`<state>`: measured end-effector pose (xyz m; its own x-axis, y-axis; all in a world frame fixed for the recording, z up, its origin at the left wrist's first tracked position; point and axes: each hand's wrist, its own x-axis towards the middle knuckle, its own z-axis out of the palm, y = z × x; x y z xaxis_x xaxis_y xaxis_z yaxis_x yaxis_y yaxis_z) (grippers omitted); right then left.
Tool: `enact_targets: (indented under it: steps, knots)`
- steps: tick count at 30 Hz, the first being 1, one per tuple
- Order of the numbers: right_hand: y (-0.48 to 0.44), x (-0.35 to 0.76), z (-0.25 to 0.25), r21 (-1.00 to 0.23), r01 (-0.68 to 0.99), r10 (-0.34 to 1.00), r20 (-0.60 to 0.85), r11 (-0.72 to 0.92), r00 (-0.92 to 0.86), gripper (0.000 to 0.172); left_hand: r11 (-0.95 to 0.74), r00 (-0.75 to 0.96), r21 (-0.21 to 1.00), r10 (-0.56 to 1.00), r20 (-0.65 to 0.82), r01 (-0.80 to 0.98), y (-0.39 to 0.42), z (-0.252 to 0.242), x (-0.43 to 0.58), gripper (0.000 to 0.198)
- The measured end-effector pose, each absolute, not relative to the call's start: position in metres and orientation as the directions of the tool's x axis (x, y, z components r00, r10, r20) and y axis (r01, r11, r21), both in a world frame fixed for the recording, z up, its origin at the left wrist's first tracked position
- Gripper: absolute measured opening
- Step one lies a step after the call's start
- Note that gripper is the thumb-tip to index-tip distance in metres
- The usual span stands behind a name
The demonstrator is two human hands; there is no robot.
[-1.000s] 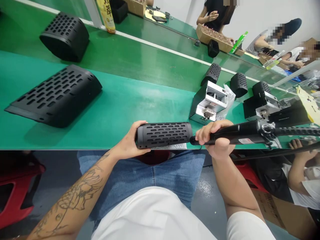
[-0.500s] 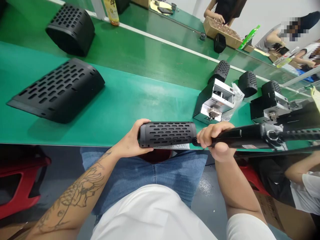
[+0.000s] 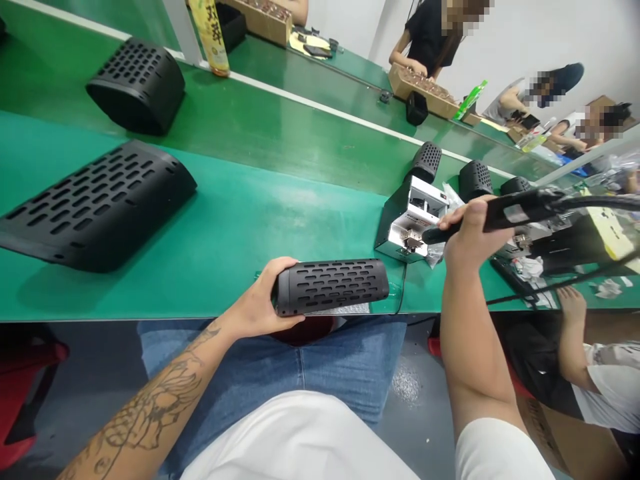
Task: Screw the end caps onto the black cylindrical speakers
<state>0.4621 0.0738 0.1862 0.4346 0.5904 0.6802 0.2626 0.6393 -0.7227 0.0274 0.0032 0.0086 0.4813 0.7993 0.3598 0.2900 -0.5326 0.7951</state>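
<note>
My left hand (image 3: 261,301) is closed around the left end of a black slotted housing (image 3: 337,285), which lies at the table's front edge with its slots facing up. In my right hand (image 3: 469,237) is a black electric screwdriver (image 3: 523,208), its cable running off to the right. The driver's tip points left, at the front of a black and silver screw feeder (image 3: 413,217). Whether the tip touches the feeder, I cannot tell. A clear plastic sheet (image 3: 395,291) lies beneath the housing's right end.
Two more black slotted housings, a long one (image 3: 107,207) and an upright one (image 3: 137,87), stand at the left. Behind the feeder are further housings (image 3: 427,162). A yellow-labelled bottle (image 3: 213,40) stands by a post. Co-workers sit across the table and at my right.
My right hand has lifted the screwdriver from beside the housing's right end, up and right to the screw feeder. The left hand keeps its hold; the head view has shifted slightly.
</note>
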Motion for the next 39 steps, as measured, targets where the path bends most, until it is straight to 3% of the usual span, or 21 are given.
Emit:
enact_targets:
  steps: [6, 11, 17, 21, 30, 39]
  knots:
    - [0.087, 0.467, 0.159, -0.758, 0.258, 0.601, 0.639, 0.599, 0.48, 0.062, -0.521, 0.46, 0.799, 0.813, 0.357, 0.3, 0.0, 0.008, 0.028, 0.123]
    - [0.041, 0.447, 0.183, -0.76, 0.196, 0.643, 0.635, 0.619, 0.429, 0.05, -0.508, 0.458, 0.809, 0.818, 0.347, 0.295, 0.0, 0.01, 0.031, 0.119]
    - [-0.031, 0.369, 0.209, -0.776, -0.125, 0.785, 0.605, 0.619, 0.134, 0.047, -0.518, 0.475, 0.813, 0.805, 0.357, 0.266, -0.001, 0.013, 0.032, 0.121]
    - [-0.04, 0.325, 0.205, -0.806, -0.218, 0.823, 0.568, 0.55, -0.022, 0.042, -0.501, 0.471, 0.827, 0.812, 0.346, 0.255, -0.001, 0.013, 0.034, 0.119]
    - [-0.027, 0.315, 0.192, -0.841, -0.189, 0.851, 0.523, 0.508, -0.041, 0.046, -0.477, 0.469, 0.839, 0.822, 0.322, 0.26, 0.001, 0.017, 0.039, 0.123]
    - [-0.029, 0.316, 0.184, -0.855, -0.214, 0.817, 0.516, 0.473, -0.256, 0.046, -0.517, 0.492, 0.814, 0.799, 0.347, 0.266, 0.002, 0.019, 0.038, 0.123]
